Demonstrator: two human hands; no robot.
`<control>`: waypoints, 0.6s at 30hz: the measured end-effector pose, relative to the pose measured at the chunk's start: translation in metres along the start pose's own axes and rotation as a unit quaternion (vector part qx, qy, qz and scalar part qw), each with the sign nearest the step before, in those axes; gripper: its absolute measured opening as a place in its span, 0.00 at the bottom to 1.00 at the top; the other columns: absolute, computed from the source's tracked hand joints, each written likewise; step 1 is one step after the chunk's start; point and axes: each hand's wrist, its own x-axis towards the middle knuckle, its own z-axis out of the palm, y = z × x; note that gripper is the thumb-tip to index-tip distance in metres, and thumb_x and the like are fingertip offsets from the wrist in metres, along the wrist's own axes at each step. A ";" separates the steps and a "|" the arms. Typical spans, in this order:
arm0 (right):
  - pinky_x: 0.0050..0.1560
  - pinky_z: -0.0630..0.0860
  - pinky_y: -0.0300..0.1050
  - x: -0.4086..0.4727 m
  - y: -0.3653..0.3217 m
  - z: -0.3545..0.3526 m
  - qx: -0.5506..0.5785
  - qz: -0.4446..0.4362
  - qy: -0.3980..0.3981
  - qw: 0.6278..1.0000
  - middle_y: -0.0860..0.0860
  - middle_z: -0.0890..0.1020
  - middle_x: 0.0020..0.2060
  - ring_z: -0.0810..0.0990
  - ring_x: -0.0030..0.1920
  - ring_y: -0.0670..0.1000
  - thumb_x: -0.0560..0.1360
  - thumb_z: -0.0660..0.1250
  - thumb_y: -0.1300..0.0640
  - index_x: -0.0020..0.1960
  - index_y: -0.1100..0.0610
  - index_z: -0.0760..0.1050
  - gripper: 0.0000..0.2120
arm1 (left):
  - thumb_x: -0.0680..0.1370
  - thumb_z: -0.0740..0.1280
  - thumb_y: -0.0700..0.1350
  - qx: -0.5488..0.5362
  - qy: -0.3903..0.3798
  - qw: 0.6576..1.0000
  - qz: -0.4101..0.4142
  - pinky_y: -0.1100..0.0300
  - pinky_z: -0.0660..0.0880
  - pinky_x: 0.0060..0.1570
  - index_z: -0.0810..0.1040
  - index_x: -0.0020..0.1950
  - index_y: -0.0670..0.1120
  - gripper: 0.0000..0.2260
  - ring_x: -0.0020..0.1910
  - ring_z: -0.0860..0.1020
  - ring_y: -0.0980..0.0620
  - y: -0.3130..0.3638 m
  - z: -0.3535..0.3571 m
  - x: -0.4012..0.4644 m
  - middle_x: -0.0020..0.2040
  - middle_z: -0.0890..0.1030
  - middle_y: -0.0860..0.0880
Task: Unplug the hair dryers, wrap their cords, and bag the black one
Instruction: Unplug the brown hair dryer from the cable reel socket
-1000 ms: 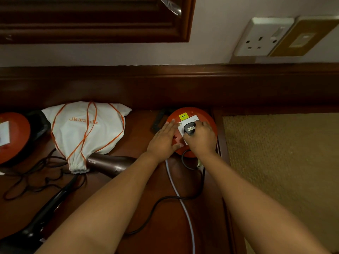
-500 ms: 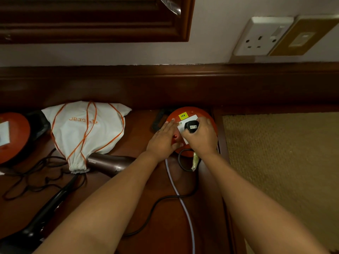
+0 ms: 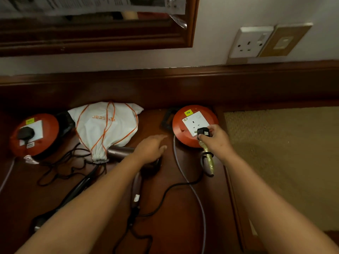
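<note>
fingers of the right hand (image 3: 217,142) pinched a black plug (image 3: 202,132), which sat just off the white socket face of the right-side orange reel (image 3: 195,125), seemingly pulled free. left hand (image 3: 151,148) was open, fingers straight and relaxed, above the brown dryer (image 3: 119,152) w/o gripping it. judged step: 1st unplug about done. the other black plug (image 3: 25,133) was in the left reel (image 3: 34,134), so 2nd unplug not yet done. next prob. called for drawing the cord (image 3: 163,197) in toward the dryer and winding it; its loose loops on the floor could snag. black dryer (image 3: 80,186) lay lower left, long and glossy, partly hidden by the forearm. white bag (image 3: 106,125) w/ orange drawstrings looked soft and crumpled, its gathered neck on the brown dryer. reels were round, hard plastic; floor was dark polished wood (image 3: 183,226).
</note>
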 end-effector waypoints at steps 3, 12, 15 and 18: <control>0.34 0.71 0.35 -0.030 0.005 0.014 0.005 0.008 -0.004 1.000 0.49 0.76 0.44 0.76 0.42 0.46 0.71 0.72 0.57 0.55 0.58 0.68 0.18 | 0.77 0.67 0.50 0.026 0.018 1.000 0.004 0.54 0.67 0.67 0.68 0.72 0.46 0.25 0.67 0.71 0.45 -0.027 0.001 -0.043 0.69 0.73 0.44; 0.35 0.68 0.38 -0.084 0.018 0.094 -0.080 0.017 -0.027 0.996 0.52 0.77 0.46 0.76 0.42 0.49 0.71 0.73 0.56 0.49 0.56 0.66 0.16 | 0.75 0.69 0.56 0.104 0.018 0.994 -0.039 0.44 0.59 0.72 0.55 0.78 0.48 0.37 0.75 0.59 0.45 -0.087 0.007 -0.084 0.77 0.61 0.44; 0.44 0.68 0.42 -0.087 0.020 0.120 -0.152 -0.015 -0.032 0.988 0.54 0.76 0.51 0.76 0.49 0.53 0.71 0.72 0.56 0.51 0.56 0.66 0.17 | 0.74 0.70 0.54 0.124 0.009 0.992 -0.021 0.44 0.59 0.73 0.52 0.79 0.49 0.39 0.76 0.58 0.44 -0.094 0.007 -0.080 0.77 0.58 0.44; 0.47 0.69 0.44 -0.088 0.026 0.138 -0.191 -0.033 -0.018 0.981 0.56 0.75 0.54 0.75 0.53 0.56 0.72 0.71 0.56 0.55 0.59 0.68 0.17 | 0.74 0.70 0.56 0.166 0.007 0.986 -0.013 0.44 0.59 0.72 0.48 0.79 0.50 0.42 0.76 0.56 0.44 -0.096 0.007 -0.074 0.78 0.56 0.45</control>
